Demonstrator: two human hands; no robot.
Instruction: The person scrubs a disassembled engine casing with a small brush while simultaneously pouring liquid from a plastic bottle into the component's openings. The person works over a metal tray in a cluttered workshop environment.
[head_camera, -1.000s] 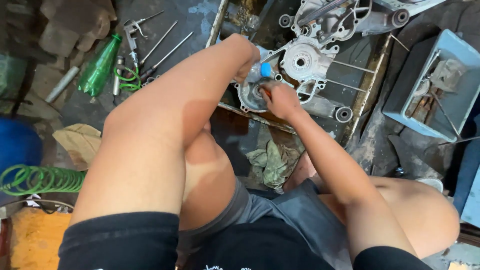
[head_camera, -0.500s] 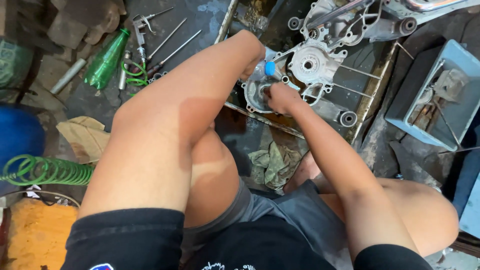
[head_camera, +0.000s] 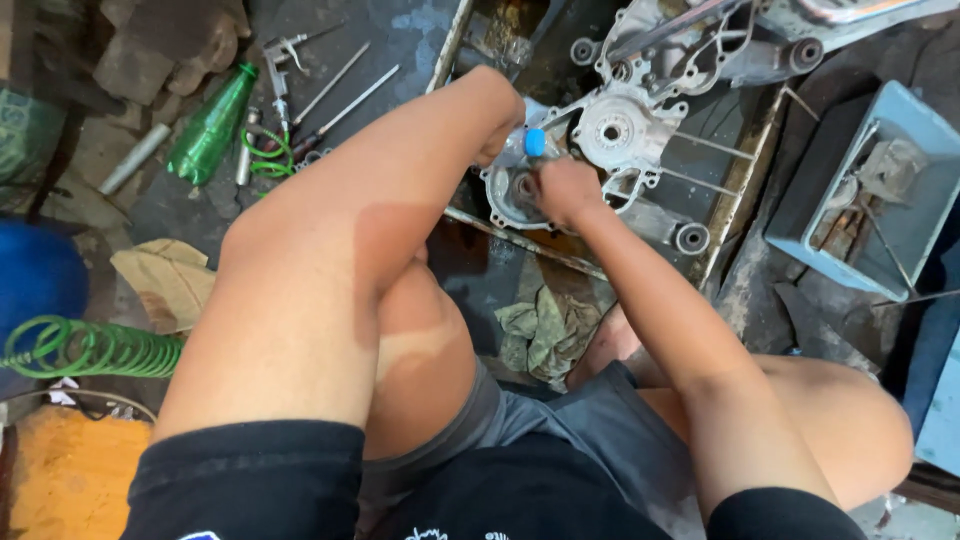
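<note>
My left hand (head_camera: 497, 128) is closed around a small clear bottle with a blue cap (head_camera: 535, 143), held tilted over a grey metal engine case (head_camera: 612, 128). My right hand (head_camera: 566, 190) rests with curled fingers on the round housing (head_camera: 507, 192) at the near end of that case, just below the cap. Whatever lies under its fingers is hidden. The case sits in a rusty metal tray (head_camera: 742, 178) on the floor. My knees and shorts fill the lower part of the view.
A green plastic bottle (head_camera: 208, 125), an air blow gun (head_camera: 277, 55) and long screwdrivers (head_camera: 345, 92) lie at upper left. A green coiled hose (head_camera: 95, 348) is at left, a dirty rag (head_camera: 545, 325) sits between my legs, and a blue-grey parts box (head_camera: 885, 190) stands at right.
My right hand has shifted slightly up and left over the round housing. The left hand keeps the bottle at the same spot. The view itself has wobbled a little.
</note>
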